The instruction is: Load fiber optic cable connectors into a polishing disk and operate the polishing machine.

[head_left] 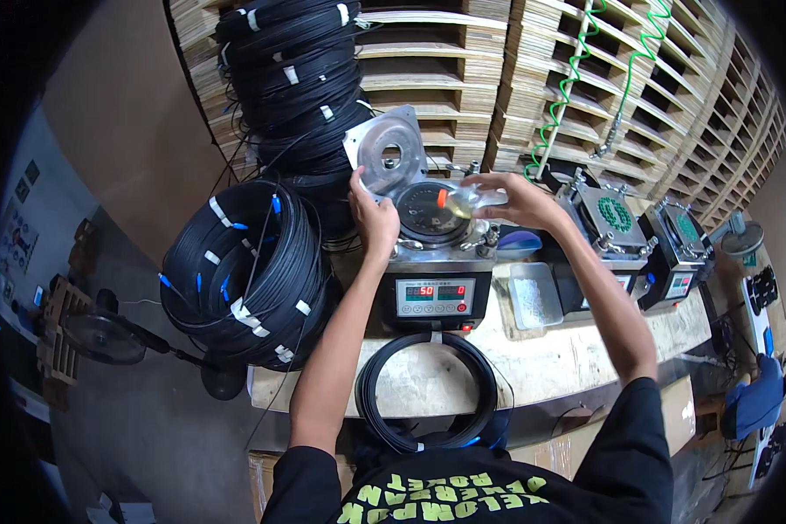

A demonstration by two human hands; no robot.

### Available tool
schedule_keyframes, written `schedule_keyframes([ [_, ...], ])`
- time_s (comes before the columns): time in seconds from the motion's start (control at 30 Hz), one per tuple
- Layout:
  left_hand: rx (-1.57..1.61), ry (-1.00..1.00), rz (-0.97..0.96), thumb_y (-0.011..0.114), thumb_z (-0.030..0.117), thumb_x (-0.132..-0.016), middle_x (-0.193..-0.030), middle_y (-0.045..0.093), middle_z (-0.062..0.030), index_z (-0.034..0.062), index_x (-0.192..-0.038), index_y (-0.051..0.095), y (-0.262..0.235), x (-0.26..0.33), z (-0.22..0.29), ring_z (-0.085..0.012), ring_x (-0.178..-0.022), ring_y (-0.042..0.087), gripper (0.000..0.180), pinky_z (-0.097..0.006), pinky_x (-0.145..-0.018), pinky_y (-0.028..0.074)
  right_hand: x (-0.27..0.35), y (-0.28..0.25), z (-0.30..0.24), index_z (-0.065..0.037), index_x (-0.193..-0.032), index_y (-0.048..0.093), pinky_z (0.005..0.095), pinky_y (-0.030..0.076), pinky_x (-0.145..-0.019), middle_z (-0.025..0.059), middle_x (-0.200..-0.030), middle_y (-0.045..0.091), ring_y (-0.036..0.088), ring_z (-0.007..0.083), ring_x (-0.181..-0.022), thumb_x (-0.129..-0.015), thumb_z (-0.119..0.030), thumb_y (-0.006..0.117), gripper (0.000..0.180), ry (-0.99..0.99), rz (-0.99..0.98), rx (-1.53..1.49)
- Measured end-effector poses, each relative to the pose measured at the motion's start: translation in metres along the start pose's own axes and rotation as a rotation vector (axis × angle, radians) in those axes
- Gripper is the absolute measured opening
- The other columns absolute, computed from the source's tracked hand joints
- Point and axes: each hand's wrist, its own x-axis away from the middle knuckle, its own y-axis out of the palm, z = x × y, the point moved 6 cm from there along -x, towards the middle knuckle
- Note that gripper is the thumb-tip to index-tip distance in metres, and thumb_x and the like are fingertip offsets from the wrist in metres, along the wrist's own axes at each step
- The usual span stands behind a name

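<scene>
My left hand (375, 220) is closed on the lower left edge of a square metal fixture plate (360, 147) with a round centre, tilted up behind the machine. My right hand (520, 203) grips a small clear squeeze bottle (459, 203) with an orange tip, tipped sideways over a dark round disc (417, 208). The disc lies on top of a polishing machine (393, 301) with a lit red display and metal clamps around it. A coil of black cable (368, 384) hangs at the table's near edge, below the machine.
Large black cable coils (188, 279) stand at the left, with a taller stack (293, 113) behind. Two more machines (616, 214) and a clear plastic tray (535, 297) are at the right. A fan (105, 336) stands at far left; a seated person (754, 397) is at far right.
</scene>
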Motion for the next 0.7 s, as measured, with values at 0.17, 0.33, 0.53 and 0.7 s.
schedule_keyframes([
  [0.17, -0.003, -0.003, -0.008, 0.059, -0.010, -0.078, -0.137, 0.048, -0.0262, 0.0078, -0.143, 0.037, -0.004, -0.003, -0.009, -0.0432, -0.130, 0.046, 0.072, -0.047, -0.110, 0.035, 0.071, 0.018, 0.044, -0.008, -0.142, 0.054, 0.0364, 0.046, -0.102, 0.0124, -0.131, 0.063, 0.058, 0.0225, -0.122, -0.084, -0.022, 0.080, 0.065, 0.194, 0.551, -0.401],
  [0.33, -0.004, 0.035, -0.003, 0.062, -0.009, -0.077, -0.137, 0.049, -0.0257, 0.0064, -0.142, 0.039, 0.000, -0.004, -0.008, -0.0424, -0.130, 0.047, 0.071, -0.046, -0.110, 0.036, 0.136, 0.079, 0.087, -0.005, -0.147, 0.046, 0.0315, 0.044, -0.102, 0.0114, -0.133, 0.058, 0.056, 0.0174, -0.118, -0.085, -0.015, 0.080, 0.072, 0.297, 0.689, -0.539],
  [0.53, 0.023, -0.033, -0.044, 0.062, -0.008, -0.077, -0.138, 0.049, -0.0253, 0.0070, -0.144, 0.038, -0.001, -0.005, -0.017, -0.0410, -0.131, 0.047, 0.072, -0.045, -0.111, 0.035, 0.170, 0.147, 0.127, -0.009, -0.146, 0.050, 0.0343, 0.048, -0.093, 0.0099, -0.118, 0.068, 0.060, 0.0166, -0.102, -0.077, -0.018, 0.084, 0.078, 0.428, 0.682, -0.400],
  [0.7, 0.049, -0.066, -0.065, 0.059, -0.007, -0.078, -0.142, 0.047, -0.0254, 0.0056, -0.144, 0.038, -0.002, -0.005, -0.013, -0.0401, -0.134, 0.045, 0.070, -0.044, -0.114, 0.032, 0.179, 0.165, 0.127, -0.020, -0.150, 0.043, 0.0408, 0.043, -0.096, 0.0123, -0.120, 0.067, 0.058, 0.0260, -0.104, -0.072, -0.020, 0.085, 0.088, 0.489, 0.672, -0.146],
])
